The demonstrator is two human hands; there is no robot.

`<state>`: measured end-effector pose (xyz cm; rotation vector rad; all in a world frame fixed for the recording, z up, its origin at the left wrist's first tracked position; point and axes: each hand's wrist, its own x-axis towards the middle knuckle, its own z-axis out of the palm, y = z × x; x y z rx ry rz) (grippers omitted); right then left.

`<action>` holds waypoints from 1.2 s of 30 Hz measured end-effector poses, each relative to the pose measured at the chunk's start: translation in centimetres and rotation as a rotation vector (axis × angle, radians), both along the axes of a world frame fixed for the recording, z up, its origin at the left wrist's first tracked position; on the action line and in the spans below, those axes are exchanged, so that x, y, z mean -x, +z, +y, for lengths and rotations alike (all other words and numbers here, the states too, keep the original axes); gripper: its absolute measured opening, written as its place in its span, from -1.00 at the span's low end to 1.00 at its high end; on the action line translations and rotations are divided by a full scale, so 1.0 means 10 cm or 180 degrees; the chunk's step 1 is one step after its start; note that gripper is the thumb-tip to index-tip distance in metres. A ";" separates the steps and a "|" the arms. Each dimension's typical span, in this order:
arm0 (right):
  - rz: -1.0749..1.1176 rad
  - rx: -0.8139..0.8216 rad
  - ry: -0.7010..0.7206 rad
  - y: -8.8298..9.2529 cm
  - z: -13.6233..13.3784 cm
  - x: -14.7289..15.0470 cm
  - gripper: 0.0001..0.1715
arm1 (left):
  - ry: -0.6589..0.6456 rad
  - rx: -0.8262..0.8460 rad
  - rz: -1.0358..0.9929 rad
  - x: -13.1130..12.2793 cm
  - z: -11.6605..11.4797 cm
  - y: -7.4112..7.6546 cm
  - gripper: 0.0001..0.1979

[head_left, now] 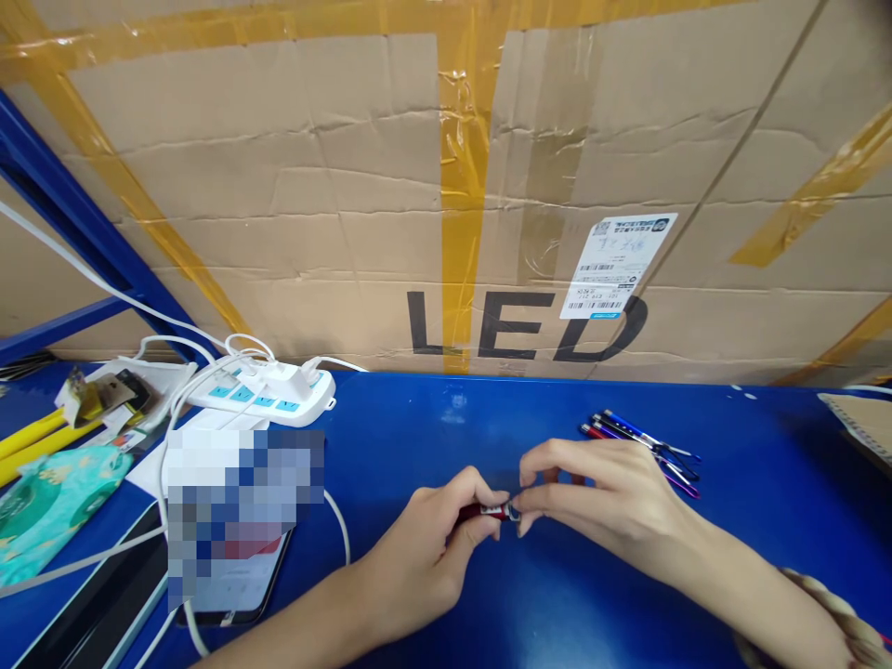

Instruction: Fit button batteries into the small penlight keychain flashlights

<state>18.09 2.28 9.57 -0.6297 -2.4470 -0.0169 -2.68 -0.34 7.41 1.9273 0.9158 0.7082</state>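
Observation:
Both hands meet over the blue table top [432, 418], near its front middle. My left hand [436, 544] is closed around a small red pen-like piece [480, 511], thumb and fingers wrapped over it. My right hand [599, 497] pinches the piece's silvery end [512, 511] with its fingertips. Most of the piece is hidden by the fingers. A small bunch of red, blue and purple pens [645, 446] lies on the table just behind my right hand.
A big cardboard box marked LED [488, 186] stands along the table's back edge. At the left are a white power strip [268, 390] with plugged cables, a phone [229, 576], a teal packet [56, 497] and yellow tools [32, 441]. A cardboard piece [864, 423] lies far right.

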 end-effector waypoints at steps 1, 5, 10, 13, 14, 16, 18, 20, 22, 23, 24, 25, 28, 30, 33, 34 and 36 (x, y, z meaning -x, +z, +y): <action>0.0043 0.0095 0.0002 0.00 0.00 0.00 -0.69 | -0.0002 -0.0095 0.0003 0.00 0.00 -0.01 -0.87; 0.0327 0.0615 0.0106 0.00 0.01 0.01 -0.75 | -0.0003 -0.0718 0.0032 0.01 -0.02 0.00 -0.85; 0.0831 0.1369 0.0128 0.01 0.01 0.07 -0.71 | 0.0047 -0.1128 0.0003 0.02 -0.04 0.02 -0.84; 0.1047 0.1905 -0.0098 0.02 0.01 0.14 -0.65 | 0.0103 -0.1337 0.0019 0.02 -0.04 -0.01 -0.84; 0.1127 0.2126 -0.0215 0.01 0.01 0.17 -0.64 | 0.0127 -0.1419 0.0043 0.02 -0.04 -0.02 -0.84; 0.1323 0.2670 -0.0439 -0.01 0.01 0.21 -0.64 | 0.0198 -0.1613 0.0139 0.03 -0.03 -0.06 -0.83; 0.1469 0.3307 -0.0582 -0.05 0.02 0.23 -0.62 | 0.0248 -0.1793 0.0294 0.03 -0.02 -0.07 -0.79; 0.1456 0.3878 -0.0646 -0.10 0.03 0.23 -0.60 | 0.0278 -0.1897 0.0448 0.03 -0.02 -0.07 -0.76; 0.1391 0.4188 -0.0666 -0.14 0.04 0.21 -0.58 | 0.0303 -0.1905 0.0519 0.03 -0.01 -0.06 -0.75; 0.1374 0.4243 -0.0680 -0.16 0.05 0.21 -0.58 | 0.0315 -0.1875 0.0539 0.03 0.00 -0.06 -0.75; 0.1358 0.4256 -0.0701 -0.18 0.05 0.21 -0.58 | 0.0320 -0.1829 0.0560 0.03 0.00 -0.06 -0.74; 0.1341 0.4235 -0.0736 -0.19 0.05 0.21 -0.58 | 0.0310 -0.1772 0.0593 0.04 0.01 -0.07 -0.72; 0.1277 0.3993 -0.0922 -0.21 0.05 0.22 -0.60 | 0.0289 -0.1656 0.0726 0.04 0.04 -0.11 -0.68; 0.1264 0.3775 -0.1046 -0.22 0.04 0.24 -0.62 | 0.0356 -0.1619 0.0804 0.04 0.06 -0.14 -0.69; 0.1247 0.3523 -0.1063 -0.22 0.04 0.26 -0.66 | 0.0500 -0.1474 0.0846 0.03 0.06 -0.16 -0.74; 0.1222 0.3420 -0.1039 -0.21 0.05 0.26 -0.67 | 0.0533 -0.1403 0.0829 0.02 0.06 -0.16 -0.75; 0.1158 0.3107 -0.1038 -0.16 0.05 0.26 -0.71 | 0.0575 -0.1255 0.0737 0.01 0.05 -0.15 -0.77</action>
